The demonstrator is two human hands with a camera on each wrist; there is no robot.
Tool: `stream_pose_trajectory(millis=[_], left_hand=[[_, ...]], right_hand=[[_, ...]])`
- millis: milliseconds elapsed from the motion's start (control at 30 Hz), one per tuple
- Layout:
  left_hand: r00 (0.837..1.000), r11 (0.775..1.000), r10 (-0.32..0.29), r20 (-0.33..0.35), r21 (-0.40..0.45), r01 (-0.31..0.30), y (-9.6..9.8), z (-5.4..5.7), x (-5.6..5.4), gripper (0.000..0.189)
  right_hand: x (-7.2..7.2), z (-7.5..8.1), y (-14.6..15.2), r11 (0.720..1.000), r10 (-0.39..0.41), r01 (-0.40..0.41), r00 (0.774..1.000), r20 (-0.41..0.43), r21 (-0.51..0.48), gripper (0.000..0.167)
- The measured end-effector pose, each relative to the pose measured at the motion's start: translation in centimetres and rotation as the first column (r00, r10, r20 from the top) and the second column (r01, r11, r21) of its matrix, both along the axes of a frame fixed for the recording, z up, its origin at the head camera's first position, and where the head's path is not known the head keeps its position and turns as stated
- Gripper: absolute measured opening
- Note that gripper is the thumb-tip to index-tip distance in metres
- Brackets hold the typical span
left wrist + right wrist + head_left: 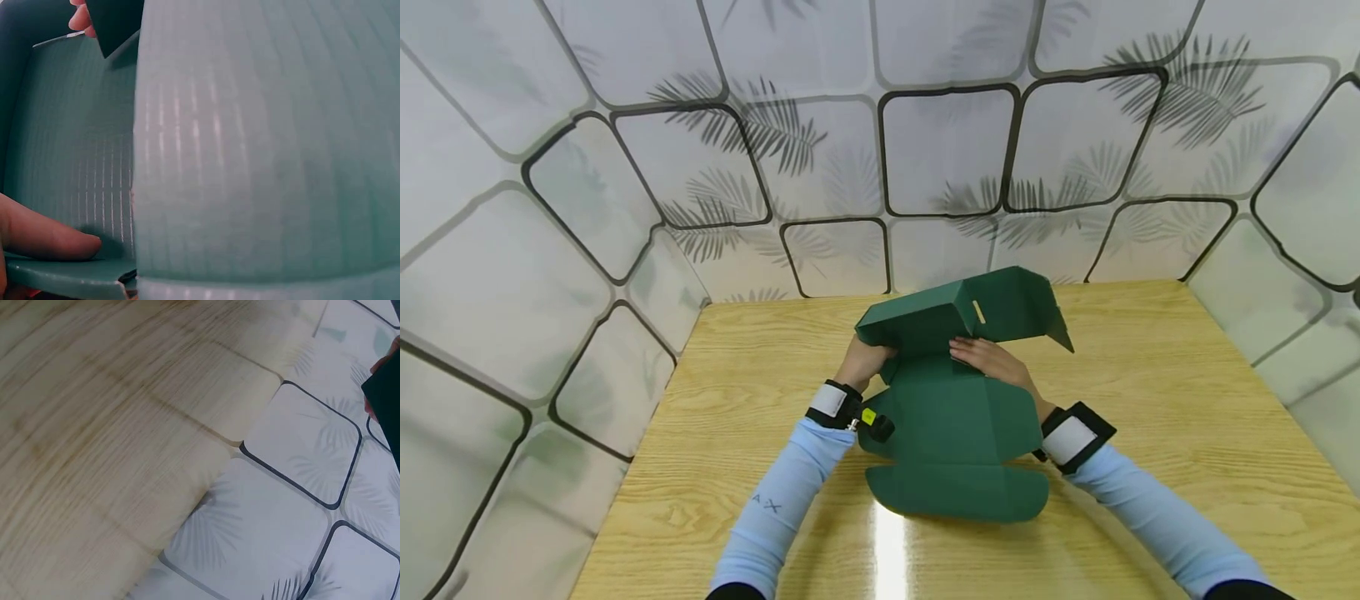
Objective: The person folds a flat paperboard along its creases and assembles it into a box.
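A dark green cardboard box (943, 408) stands partly folded on the table, its raised walls at the far end and its flaps spread toward me. My left hand (862, 364) grips the left side wall, its fingers largely hidden by the cardboard in the head view. The left wrist view shows the thumb (53, 240) pressed along the inside of that wall. On the opposite side, my right hand (996, 364) holds the right side of the box, fingers reaching over its edge. Its fingertips (80, 19) show beside a dark flap (115, 25) in the left wrist view.
The box rests on a light wood table (752, 358). Behind the table rises a white wall covering (947, 150) with black outlines and leaf prints. A slotted flap (1015, 304) sticks out to the right at the box's far end.
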State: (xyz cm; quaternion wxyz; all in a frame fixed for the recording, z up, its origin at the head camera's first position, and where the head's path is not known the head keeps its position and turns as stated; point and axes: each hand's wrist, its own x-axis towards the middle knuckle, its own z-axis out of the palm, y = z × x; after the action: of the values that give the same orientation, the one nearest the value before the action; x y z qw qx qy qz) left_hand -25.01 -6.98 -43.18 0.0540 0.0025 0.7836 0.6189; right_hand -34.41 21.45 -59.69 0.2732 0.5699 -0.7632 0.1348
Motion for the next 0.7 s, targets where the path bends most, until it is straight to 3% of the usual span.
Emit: stream_pose_trajectory(millis=[33, 100, 200, 233, 267, 300, 333, 400, 467, 700], left_hand=[[1.000, 1.000, -0.001, -0.003, -0.006, 0.001, 0.0, 0.0, 0.0, 0.015], [1.000, 1.000, 0.003, -0.003, -0.009, -0.003, 0.0, 0.0, 0.0, 0.015], [1.000, 1.000, 0.009, 0.001, -0.025, -0.009, 0.0, 0.1, 0.0, 0.014], [1.000, 0.999, 0.011, -0.004, -0.036, -0.011, 0.0, 0.1, 0.0, 0.015], [1.000, 0.999, 0.013, -0.008, -0.045, -0.014, 0.0, 0.2, 0.0, 0.017], [1.000, 0.999, 0.012, -0.015, -0.053, -0.013, 0.0, 0.2, 0.0, 0.018], [1.000, 0.998, 0.010, -0.020, -0.060, -0.011, 0.0, 0.2, 0.0, 0.020], [0.999, 0.998, 0.005, -0.032, -0.070, -0.008, 0.0, 0.2, 0.0, 0.022], [0.999, 0.997, 0.003, -0.036, -0.074, -0.006, 0.0, 0.2, 0.0, 0.023], [1.000, 0.995, -0.004, -0.031, -0.096, 0.001, 0.1, 0.4, 0.1, 0.028]], right_hand=[[1.1, 1.3, -0.4, 0.999, -0.043, 0.043, 0.998, -0.053, 0.009, 0.063], [4.5, 5.3, -1.4, 0.992, -0.128, 0.128, 0.973, -0.194, -0.012, 0.062], [8.9, 10.5, -3.1, 0.973, -0.229, 0.203, 0.916, -0.329, -0.111, 0.056], [10.2, 11.9, -3.5, 0.969, -0.238, 0.203, 0.918, -0.316, -0.142, 0.054], [10.9, 12.9, -3.8, 0.970, -0.208, 0.162, 0.942, -0.265, -0.183, 0.051], [11.4, 13.4, -4.1, 0.969, -0.103, 0.067, 0.984, -0.143, -0.238, 0.050], [11.7, 13.8, -4.2, 0.956, -0.001, -0.010, 0.999, -0.039, -0.293, 0.049], [11.8, 14.0, -4.4, 0.911, 0.158, -0.110, 0.983, 0.090, -0.397, 0.048], [11.7, 13.8, -4.4, 0.889, 0.208, -0.139, 0.971, 0.114, -0.436, 0.049], [11.2, 13.3, -4.4, 0.878, 0.235, -0.170, 0.967, 0.094, -0.448, 0.051]])
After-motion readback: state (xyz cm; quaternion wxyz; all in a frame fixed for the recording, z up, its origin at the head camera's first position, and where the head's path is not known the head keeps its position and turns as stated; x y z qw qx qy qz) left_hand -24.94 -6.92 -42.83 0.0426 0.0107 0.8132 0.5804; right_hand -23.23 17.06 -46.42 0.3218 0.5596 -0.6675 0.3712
